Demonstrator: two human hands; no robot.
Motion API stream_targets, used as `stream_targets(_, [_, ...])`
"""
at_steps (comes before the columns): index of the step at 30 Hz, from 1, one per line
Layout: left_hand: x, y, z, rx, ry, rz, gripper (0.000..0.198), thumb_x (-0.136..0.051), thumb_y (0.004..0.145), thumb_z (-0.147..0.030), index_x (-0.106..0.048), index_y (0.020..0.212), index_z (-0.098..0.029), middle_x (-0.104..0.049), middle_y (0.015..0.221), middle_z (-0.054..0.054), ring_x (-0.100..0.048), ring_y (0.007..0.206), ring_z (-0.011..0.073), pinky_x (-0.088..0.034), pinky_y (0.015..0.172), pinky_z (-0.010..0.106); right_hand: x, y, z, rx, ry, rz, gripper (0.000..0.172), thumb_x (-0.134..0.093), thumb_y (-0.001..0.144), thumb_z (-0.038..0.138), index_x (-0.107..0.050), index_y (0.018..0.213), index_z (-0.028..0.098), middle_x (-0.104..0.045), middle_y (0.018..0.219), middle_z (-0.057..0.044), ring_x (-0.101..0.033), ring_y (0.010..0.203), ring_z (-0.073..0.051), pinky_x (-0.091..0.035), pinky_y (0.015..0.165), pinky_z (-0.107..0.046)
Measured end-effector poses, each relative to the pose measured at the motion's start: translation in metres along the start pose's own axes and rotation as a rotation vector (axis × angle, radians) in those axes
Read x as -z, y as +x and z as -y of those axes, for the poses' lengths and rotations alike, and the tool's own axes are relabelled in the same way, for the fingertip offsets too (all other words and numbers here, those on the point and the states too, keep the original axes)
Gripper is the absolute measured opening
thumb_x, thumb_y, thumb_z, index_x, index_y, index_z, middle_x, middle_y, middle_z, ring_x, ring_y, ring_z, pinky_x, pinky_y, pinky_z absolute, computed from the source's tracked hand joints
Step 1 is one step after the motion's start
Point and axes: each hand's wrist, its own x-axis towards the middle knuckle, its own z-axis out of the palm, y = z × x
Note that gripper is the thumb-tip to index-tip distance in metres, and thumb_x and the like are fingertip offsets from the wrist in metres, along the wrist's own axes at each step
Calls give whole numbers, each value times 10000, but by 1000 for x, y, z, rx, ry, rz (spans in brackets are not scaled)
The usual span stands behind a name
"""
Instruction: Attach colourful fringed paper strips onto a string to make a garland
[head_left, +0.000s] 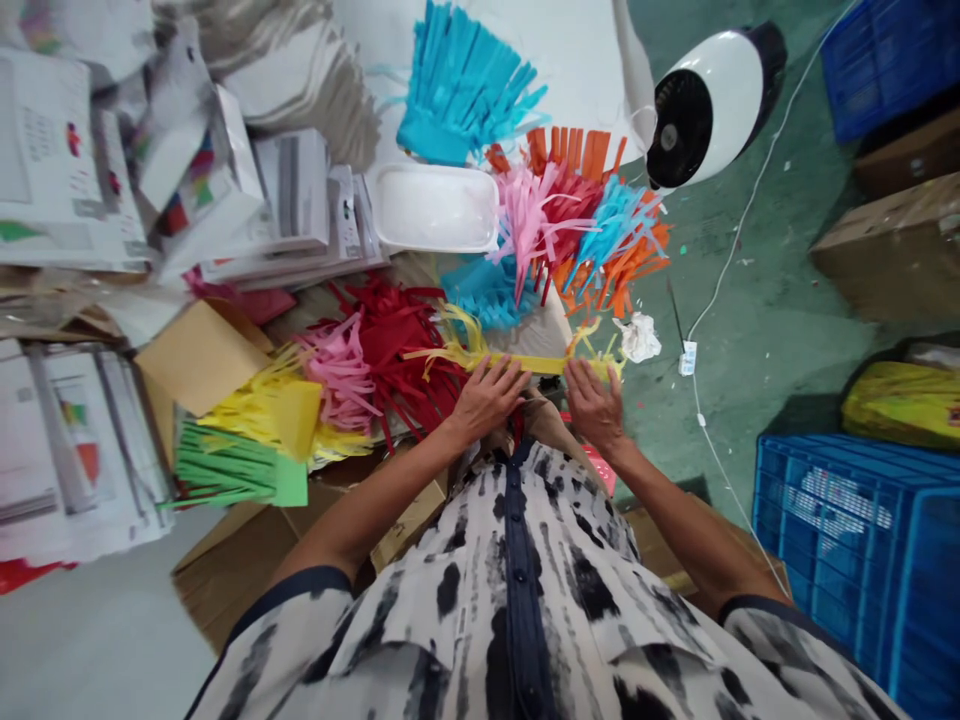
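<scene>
A strip of yellow tissue paper (541, 364), fringed at both ends, stretches straight across above my lap. My left hand (491, 396) has its fingers together over the strip's left part, where loose yellow fringe spreads out beyond them. Over the right part lies my right hand (595, 404), its fingers also holding the strip down, with a little fringe past it. The undersides of both hands are hidden. Close to my left hand is a heap of dark red fringed paper (394, 345). Blue fringed paper (491, 292) lies just beyond the strip.
Pink, red, blue and orange tassels (577, 225) hang over the table corner near a white plastic tray (436, 207). Yellow fringe (259, 395) and green fringe (232, 462) lie left, beside stacked printed packets (67, 440). A white fan (716, 105), cable and blue crate (832, 540) are right.
</scene>
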Motion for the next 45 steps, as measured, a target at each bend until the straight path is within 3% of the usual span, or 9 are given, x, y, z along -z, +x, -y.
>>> stream_targets(6, [2,-1,-11,53,-35,-23,541,-549,1053,-405,-533,1557,-209,-539,1602,172,-393,1574,366,-229,1290,707,-2,9,18,4,7,-6,480,-474,1049,176,-589,1514,199,-622,1528,-128,-544,1465,-288,-321,1222,-510])
stream_targets(11, [10,-8,16,82,-42,-99,374,-482,1085,-316,-672,1396,-232,-673,1473,119,-550,1465,313,-219,1306,686,-11,22,24,-8,21,-6,416,-445,1069,163,-672,1416,198,-702,1429,-131,-640,1336,-261,-342,1106,-453])
stream_targets(15, [22,-11,36,165,15,-203,289,-498,1079,-302,-756,1188,-235,-748,1339,85,-564,1434,322,-224,1293,695,-7,29,16,-1,24,8,349,-479,1080,202,-724,1329,224,-736,1381,-118,-667,1270,-253,-319,1067,-437])
stream_targets(18, [21,1,29,108,-1,-174,260,-505,1070,-260,-753,1141,-228,-740,1295,102,-608,1335,290,-398,1213,577,-6,34,12,29,11,8,314,-486,1086,192,-746,1260,220,-757,1349,-99,-680,1234,-243,-308,1031,-418])
stream_targets(21, [10,21,13,-26,-39,-73,251,-481,1070,-193,-725,1129,-194,-733,1161,118,-651,1143,247,-521,1007,426,-6,40,9,76,-20,4,297,-472,1095,182,-753,1188,205,-782,1297,-86,-686,1198,-234,-300,1002,-402])
stream_targets(27, [-9,44,8,-71,42,-88,259,-452,1092,-239,-684,1012,-158,-684,999,109,-617,963,245,-488,832,384,-3,50,10,53,-59,-17,275,-450,1094,168,-725,1097,171,-799,1195,-112,-680,1036,-229,-306,972,-394])
stream_targets(33, [-7,44,19,-114,38,-94,214,-465,1082,-211,-670,1043,-159,-676,1021,118,-607,958,249,-472,820,385,8,54,19,61,-90,-22,217,-522,1094,287,-708,1039,187,-792,1152,-96,-654,992,-238,-297,951,-416])
stream_targets(40, [-6,47,19,-73,-9,-127,195,-558,1059,-300,-676,987,-163,-673,990,116,-592,942,260,-477,828,397,5,59,9,153,-138,-5,229,-489,1081,163,-716,1049,173,-795,1126,-81,-636,966,-228,-289,933,-401])
stream_targets(45, [-9,48,16,-57,17,-131,184,-511,1061,-219,-678,1003,-164,-665,995,122,-590,942,257,-467,808,392,8,65,10,62,-79,-1,230,-493,1078,204,-716,1028,177,-785,1102,-96,-618,966,-235,-285,952,-408])
